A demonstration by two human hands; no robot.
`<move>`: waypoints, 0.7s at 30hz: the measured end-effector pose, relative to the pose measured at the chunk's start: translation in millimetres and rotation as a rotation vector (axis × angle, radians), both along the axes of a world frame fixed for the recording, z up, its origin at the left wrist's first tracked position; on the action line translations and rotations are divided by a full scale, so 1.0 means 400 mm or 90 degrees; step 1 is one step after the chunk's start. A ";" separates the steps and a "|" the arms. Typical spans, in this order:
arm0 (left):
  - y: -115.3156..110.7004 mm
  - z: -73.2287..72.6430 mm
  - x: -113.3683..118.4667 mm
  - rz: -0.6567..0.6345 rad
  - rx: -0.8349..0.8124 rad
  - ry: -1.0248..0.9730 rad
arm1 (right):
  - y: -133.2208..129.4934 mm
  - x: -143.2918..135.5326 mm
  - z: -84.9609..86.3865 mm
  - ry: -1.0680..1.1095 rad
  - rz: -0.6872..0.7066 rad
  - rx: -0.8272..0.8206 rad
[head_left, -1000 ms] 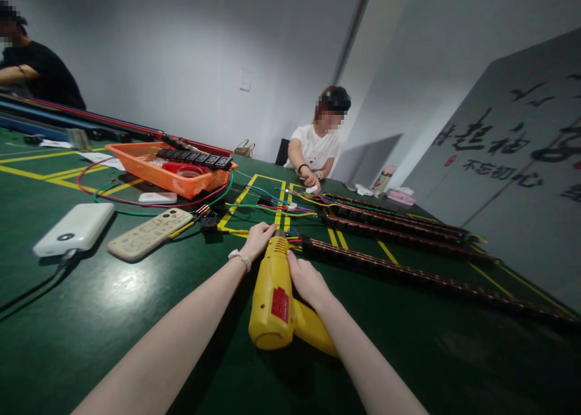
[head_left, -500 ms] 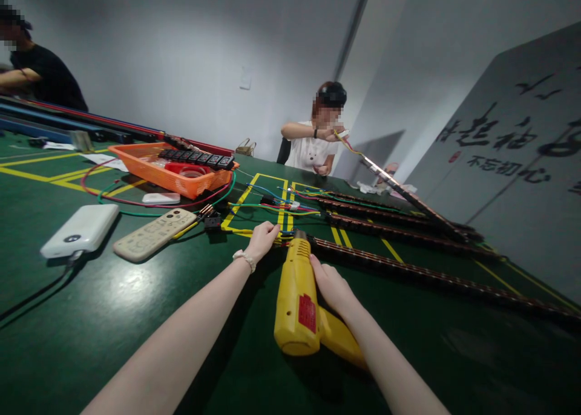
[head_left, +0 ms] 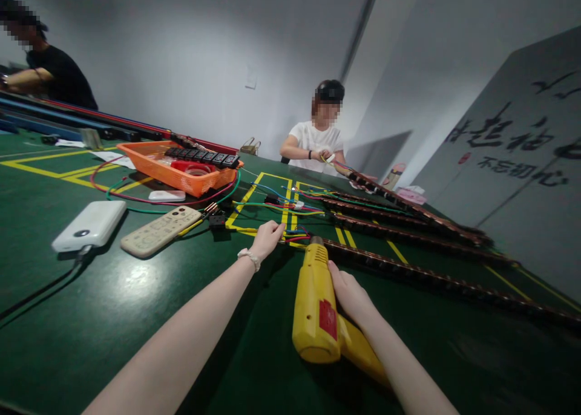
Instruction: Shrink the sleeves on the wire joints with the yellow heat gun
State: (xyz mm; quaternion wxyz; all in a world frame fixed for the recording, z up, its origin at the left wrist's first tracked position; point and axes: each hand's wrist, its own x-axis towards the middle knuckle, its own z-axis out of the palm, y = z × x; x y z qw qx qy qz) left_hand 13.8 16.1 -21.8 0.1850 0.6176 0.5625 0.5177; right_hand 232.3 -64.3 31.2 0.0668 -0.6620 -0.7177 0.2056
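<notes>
My right hand [head_left: 351,288] is closed around a yellow heat gun [head_left: 316,306], its metal nozzle pointing away from me. Just past the nozzle lie coloured wires [head_left: 297,238] that run into the near end of a long dark strip with coppery edges [head_left: 390,262]. My left hand [head_left: 269,238] pinches the wires at their left end, left of the nozzle; the fingertips are partly hidden. A black connector block [head_left: 216,221] with a yellow wire lies to the left of that hand.
An orange basket [head_left: 181,179] holding black parts stands at the back left. Nearer are a beige remote control [head_left: 158,232] and a white power bank [head_left: 91,224] with a cable. More long strips [head_left: 390,230] lie behind mine. Across the table, a person in white [head_left: 320,140] handles another strip's wires.
The heat gun has shifted to the right along the wires towards the strip. My left hand stays at the wires. The person opposite has lowered the raised strip end.
</notes>
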 end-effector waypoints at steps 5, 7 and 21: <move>0.000 0.003 -0.001 -0.006 -0.008 -0.011 | -0.014 -0.008 0.014 0.007 -0.023 0.024; 0.001 0.002 -0.002 -0.010 0.001 -0.012 | -0.015 -0.007 0.016 -0.001 -0.020 0.028; 0.001 0.000 -0.006 -0.030 0.051 0.000 | 0.013 -0.116 0.008 0.003 0.035 0.054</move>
